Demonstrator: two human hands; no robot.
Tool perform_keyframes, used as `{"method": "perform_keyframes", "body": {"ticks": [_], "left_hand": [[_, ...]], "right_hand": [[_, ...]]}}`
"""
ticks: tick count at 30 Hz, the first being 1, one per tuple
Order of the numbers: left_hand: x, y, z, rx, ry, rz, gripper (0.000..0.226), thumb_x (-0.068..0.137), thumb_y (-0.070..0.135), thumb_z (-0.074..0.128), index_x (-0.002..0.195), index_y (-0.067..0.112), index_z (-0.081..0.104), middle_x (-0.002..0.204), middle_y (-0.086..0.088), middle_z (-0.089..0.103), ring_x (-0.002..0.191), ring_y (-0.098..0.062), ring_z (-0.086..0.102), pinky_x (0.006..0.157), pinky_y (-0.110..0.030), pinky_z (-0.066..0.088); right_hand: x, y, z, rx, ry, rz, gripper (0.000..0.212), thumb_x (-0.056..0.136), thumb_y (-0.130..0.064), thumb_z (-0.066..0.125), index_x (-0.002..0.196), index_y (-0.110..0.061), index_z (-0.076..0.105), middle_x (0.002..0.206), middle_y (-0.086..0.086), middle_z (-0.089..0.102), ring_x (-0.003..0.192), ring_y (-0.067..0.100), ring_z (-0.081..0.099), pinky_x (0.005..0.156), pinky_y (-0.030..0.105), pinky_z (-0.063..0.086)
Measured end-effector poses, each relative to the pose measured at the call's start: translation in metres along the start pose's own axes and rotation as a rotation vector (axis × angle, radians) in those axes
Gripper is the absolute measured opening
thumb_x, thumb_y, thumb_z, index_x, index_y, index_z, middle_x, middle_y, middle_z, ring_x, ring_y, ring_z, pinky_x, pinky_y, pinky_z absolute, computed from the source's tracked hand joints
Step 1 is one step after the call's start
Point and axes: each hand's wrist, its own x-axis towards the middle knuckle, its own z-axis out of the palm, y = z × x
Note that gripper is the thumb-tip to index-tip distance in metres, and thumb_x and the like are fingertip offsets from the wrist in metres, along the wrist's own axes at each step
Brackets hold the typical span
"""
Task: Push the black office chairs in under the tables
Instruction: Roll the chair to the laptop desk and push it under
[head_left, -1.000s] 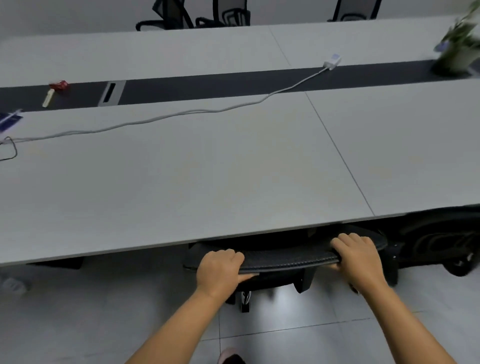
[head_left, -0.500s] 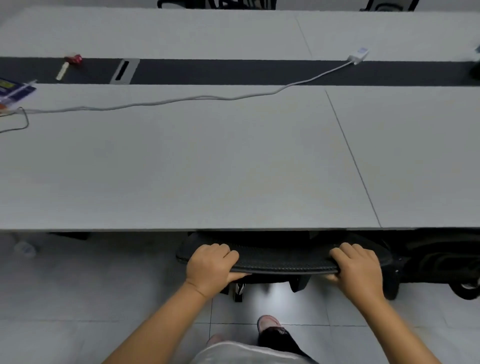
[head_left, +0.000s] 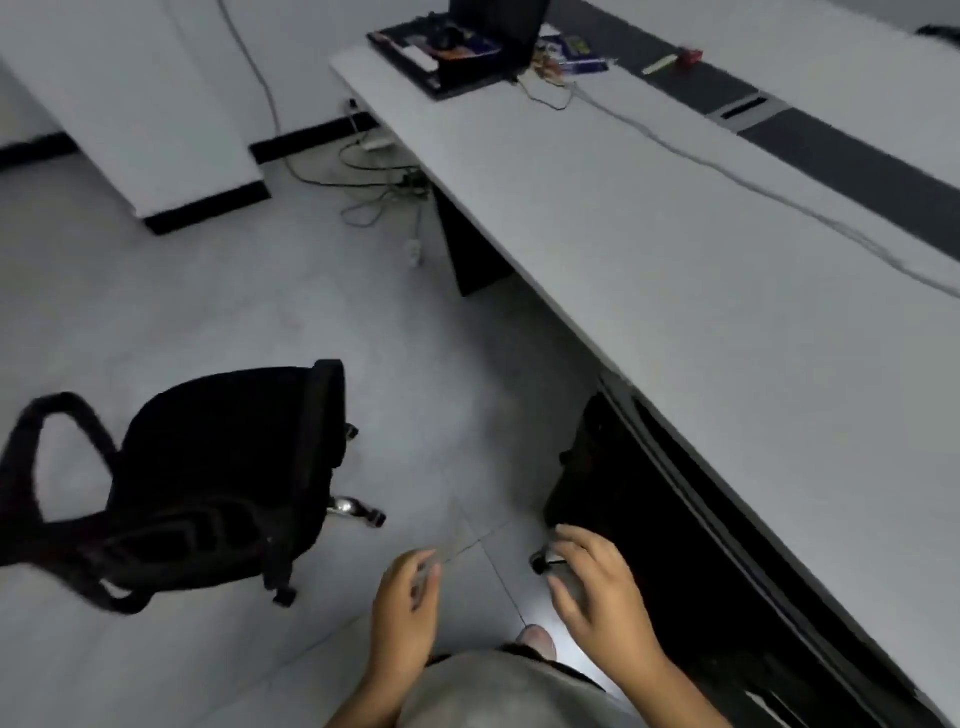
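Observation:
A black office chair (head_left: 218, 478) with armrests stands out on the floor at the left, well away from the long grey table (head_left: 701, 270). A second black chair (head_left: 639, 519) sits tucked under the table's near edge at the right. My left hand (head_left: 408, 605) hovers low in the middle, fingers loosely apart, holding nothing. Close to the tucked chair's back, my right hand (head_left: 597, 592) is open and not touching it. Both hands lie between the two chairs.
A laptop and papers (head_left: 467, 47) lie at the table's far end, and a white cable (head_left: 779, 197) runs along the top. Loose cords (head_left: 379, 176) trail on the floor by the table leg. Another white table (head_left: 130, 104) stands at the upper left.
Both hands have let go of the chair back they gripped; that chair is now under the table. My view has swung left, bringing a free-standing chair into sight.

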Motion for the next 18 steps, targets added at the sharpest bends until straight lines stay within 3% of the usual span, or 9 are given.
{"method": "perform_keyframes", "body": {"ticks": [1,3,4,6,8,11,13,15,18], "left_hand": [[-0.012,-0.022,-0.017,-0.045,0.073,-0.092,0.022,0.089,0.001,0.053,0.109,-0.005,0.061,0.114,-0.02,0.059,0.1,-0.027,0.056,0.07,-0.008,0.04],[-0.038,-0.059,-0.051,-0.159,0.226,-0.271,0.025,0.089,0.002,0.054,0.113,-0.005,0.059,0.119,-0.022,0.057,0.105,-0.03,0.054,0.075,-0.015,0.04],[-0.051,-0.075,-0.068,-0.204,0.301,-0.346,0.027,0.089,0.003,0.054,0.114,-0.005,0.058,0.12,-0.022,0.057,0.109,-0.032,0.053,0.08,-0.022,0.039],[-0.081,-0.107,-0.098,-0.255,0.41,-0.429,0.027,0.089,0.004,0.055,0.115,-0.004,0.058,0.118,-0.021,0.058,0.109,-0.031,0.054,0.083,-0.028,0.037],[-0.114,-0.137,-0.124,-0.288,0.474,-0.485,0.024,0.088,0.003,0.056,0.111,-0.003,0.06,0.111,-0.018,0.061,0.104,-0.03,0.056,0.082,-0.029,0.038],[-0.159,-0.179,-0.164,-0.362,0.562,-0.512,0.021,0.087,-0.001,0.057,0.108,-0.003,0.062,0.109,-0.024,0.064,0.102,-0.036,0.06,0.084,-0.035,0.044],[-0.181,-0.199,-0.196,-0.398,0.596,-0.492,0.017,0.087,-0.003,0.056,0.102,0.002,0.063,0.104,-0.019,0.065,0.099,-0.032,0.06,0.081,-0.034,0.048],[-0.195,-0.215,-0.229,-0.417,0.636,-0.442,0.017,0.087,-0.005,0.055,0.099,0.005,0.062,0.098,-0.013,0.063,0.089,-0.025,0.057,0.068,-0.02,0.045],[-0.206,-0.234,-0.274,-0.426,0.692,-0.382,0.019,0.088,-0.003,0.054,0.103,0.006,0.059,0.097,-0.01,0.062,0.084,-0.022,0.055,0.073,-0.022,0.043]], "right_hand": [[-0.002,-0.001,0.013,0.036,-0.094,0.023,0.019,0.074,-0.001,0.07,0.093,0.002,0.069,0.104,0.019,0.066,0.1,0.032,0.063,0.088,0.028,0.047],[-0.009,-0.006,0.038,0.092,-0.271,0.04,0.028,0.072,0.006,0.071,0.1,0.004,0.067,0.112,0.019,0.063,0.112,0.027,0.054,0.093,0.007,0.035],[-0.014,-0.01,0.05,0.108,-0.32,0.032,0.029,0.072,0.007,0.07,0.101,0.005,0.066,0.114,0.019,0.062,0.112,0.021,0.052,0.088,-0.004,0.029],[-0.023,-0.021,0.074,0.084,-0.406,0.011,0.03,0.07,0.01,0.072,0.099,0.007,0.066,0.11,0.021,0.064,0.102,0.008,0.051,0.079,-0.011,0.027],[-0.033,-0.042,0.103,0.042,-0.489,-0.023,0.032,0.073,0.004,0.071,0.105,0.004,0.064,0.115,0.02,0.062,0.099,0.008,0.054,0.077,-0.005,0.03],[-0.057,-0.097,0.152,0.006,-0.66,-0.19,0.039,0.088,-0.019,0.059,0.125,-0.01,0.05,0.133,0.003,0.049,0.118,0.011,0.051,0.088,0.009,0.03],[-0.072,-0.147,0.183,0.028,-0.757,-0.24,0.04,0.091,-0.023,0.054,0.129,-0.013,0.045,0.133,0.001,0.046,0.118,0.012,0.049,0.09,0.012,0.032],[-0.087,-0.196,0.209,0.09,-0.791,-0.281,0.038,0.091,-0.022,0.053,0.128,-0.014,0.046,0.128,-0.001,0.047,0.111,0.009,0.049,0.089,0.014,0.035],[-0.107,-0.249,0.238,0.162,-0.799,-0.28,0.036,0.091,-0.02,0.054,0.126,-0.016,0.048,0.121,-0.006,0.048,0.106,0.006,0.048,0.09,0.016,0.036]]}}
